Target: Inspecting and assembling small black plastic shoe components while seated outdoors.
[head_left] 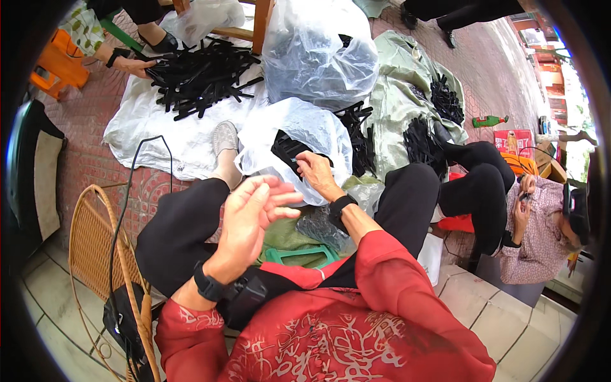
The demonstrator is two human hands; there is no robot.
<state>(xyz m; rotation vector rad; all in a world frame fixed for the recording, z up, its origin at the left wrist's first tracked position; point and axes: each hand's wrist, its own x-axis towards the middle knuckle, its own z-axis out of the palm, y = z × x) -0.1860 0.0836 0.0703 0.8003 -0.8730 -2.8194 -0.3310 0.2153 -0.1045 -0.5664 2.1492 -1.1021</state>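
Note:
My left hand (256, 213) is raised in front of the clear plastic bag (254, 143), palm turned inward, fingers stretched and apart with nothing in them. At the bag's mouth my right hand (318, 175) has its fingers curled together against black strips (289, 148) inside. Whether those fingers hold a strip I cannot make out. A loose heap of long black strips (203, 76) lies on a white sheet (137, 121) beyond. Beside the bag on the right, more black strips (363, 143) are bunched.
A larger filled plastic bag (318, 57) stands behind. Black bundles (423, 143) rest on a greenish sheet (398, 70). Another person's hand (133, 65) touches the far heap; a seated person (534, 223) works at right. A wicker chair (102, 248) is at left.

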